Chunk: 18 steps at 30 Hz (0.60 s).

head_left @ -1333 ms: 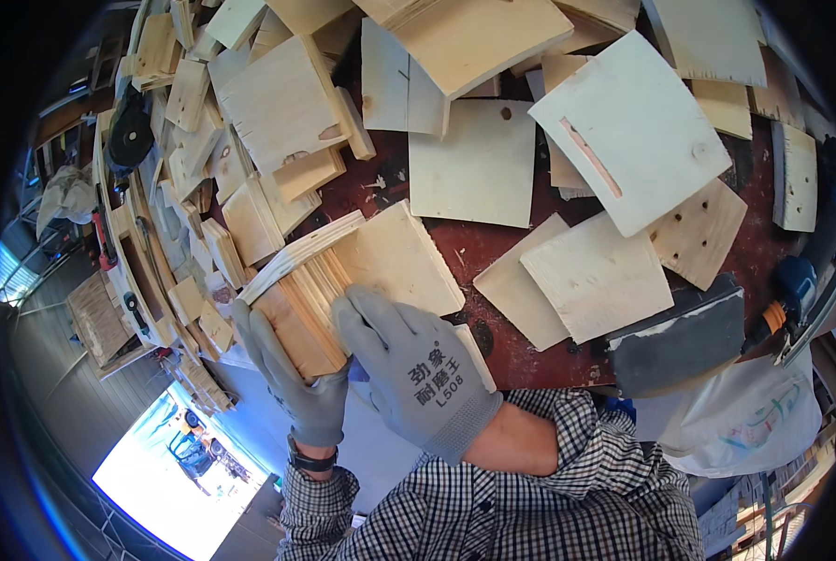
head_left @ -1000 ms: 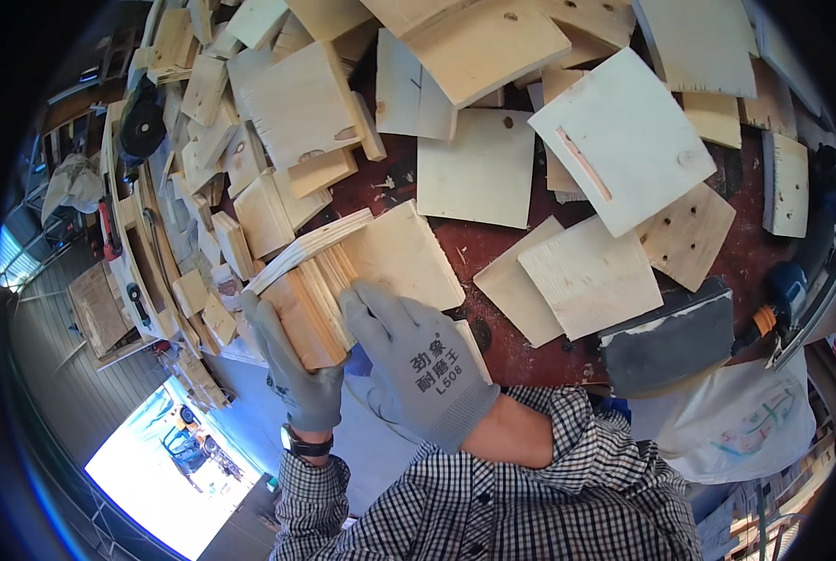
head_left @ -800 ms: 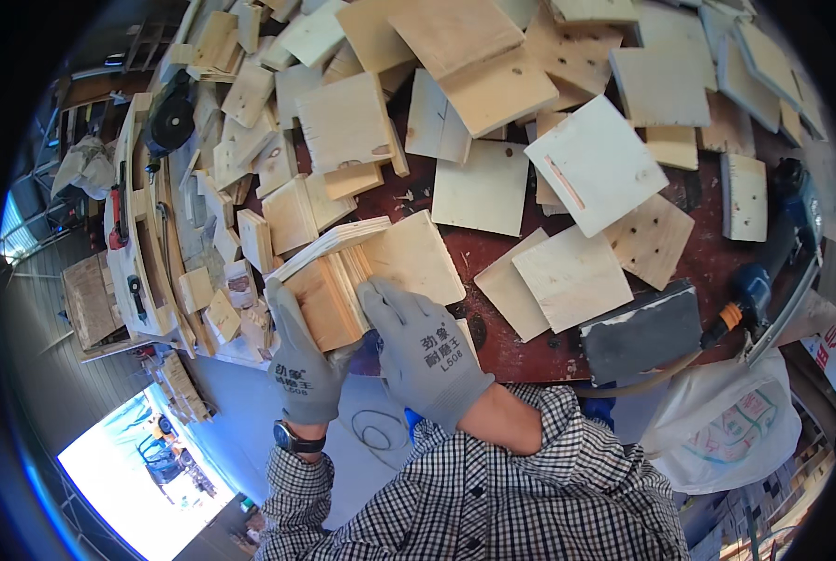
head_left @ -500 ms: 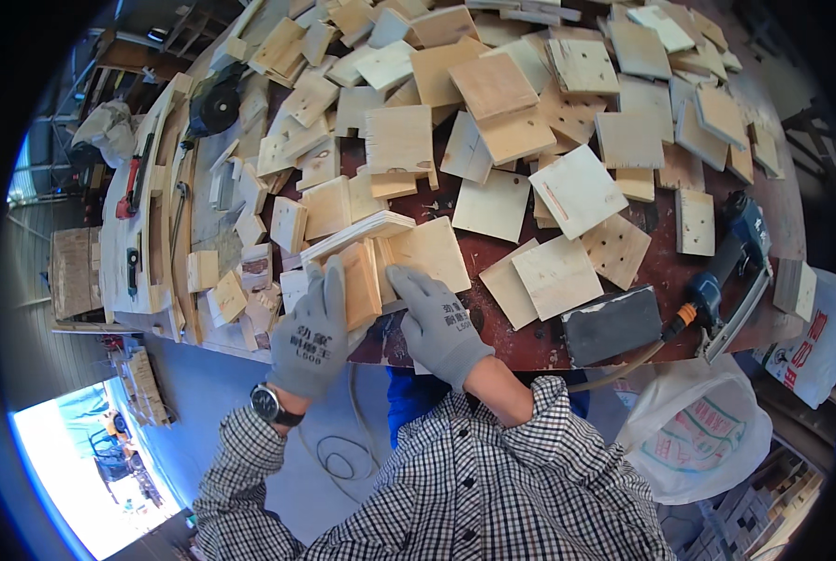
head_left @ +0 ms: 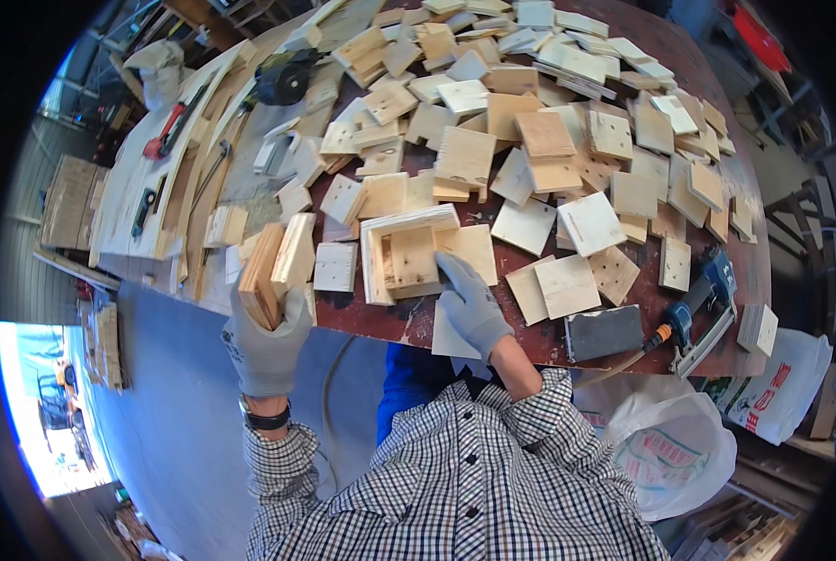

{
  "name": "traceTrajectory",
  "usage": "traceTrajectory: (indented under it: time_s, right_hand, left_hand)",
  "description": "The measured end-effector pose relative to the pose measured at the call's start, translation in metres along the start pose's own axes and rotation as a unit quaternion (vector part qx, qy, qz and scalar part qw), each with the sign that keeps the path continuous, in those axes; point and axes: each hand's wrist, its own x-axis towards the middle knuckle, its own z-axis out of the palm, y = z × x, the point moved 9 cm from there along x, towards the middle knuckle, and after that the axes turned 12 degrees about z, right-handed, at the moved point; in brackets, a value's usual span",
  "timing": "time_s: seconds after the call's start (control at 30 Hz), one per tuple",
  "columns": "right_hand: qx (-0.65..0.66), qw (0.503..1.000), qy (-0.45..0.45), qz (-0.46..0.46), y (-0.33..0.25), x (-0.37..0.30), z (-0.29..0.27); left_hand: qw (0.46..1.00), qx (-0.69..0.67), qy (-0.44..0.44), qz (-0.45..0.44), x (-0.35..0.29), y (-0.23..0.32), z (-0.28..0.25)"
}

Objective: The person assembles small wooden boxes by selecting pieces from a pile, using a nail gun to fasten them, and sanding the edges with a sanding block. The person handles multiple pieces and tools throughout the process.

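Some blocks [head_left: 263, 266], probably light and stiff, sit in the left hand [head_left: 266, 344], fingers closed on their sound lower edges; right hand [head_left: 475, 316], unclenched, empty, is at the box's [head_left: 374, 271] four o'clock.

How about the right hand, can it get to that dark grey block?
Probably yes: the right hand looks close to the dark grey block, and only flat boards and bare red table seem to lie between them.
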Motion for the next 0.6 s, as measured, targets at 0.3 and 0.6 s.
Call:
traceTrajectory:
  time_s: [0.3,0.6]
  right_hand:
    - [-0.013,0.999,-0.041,0.012,-0.003,0.006,0.001]
    - [0.152,0.979,0.121,0.061,-0.068,-0.083,-0.115]
  left_hand:
    - [0.987,0.139,-0.075,-0.008,-0.066,-0.092,0.051]
    - [0.987,0.145,-0.003,0.067,-0.044,-0.069,0.041]
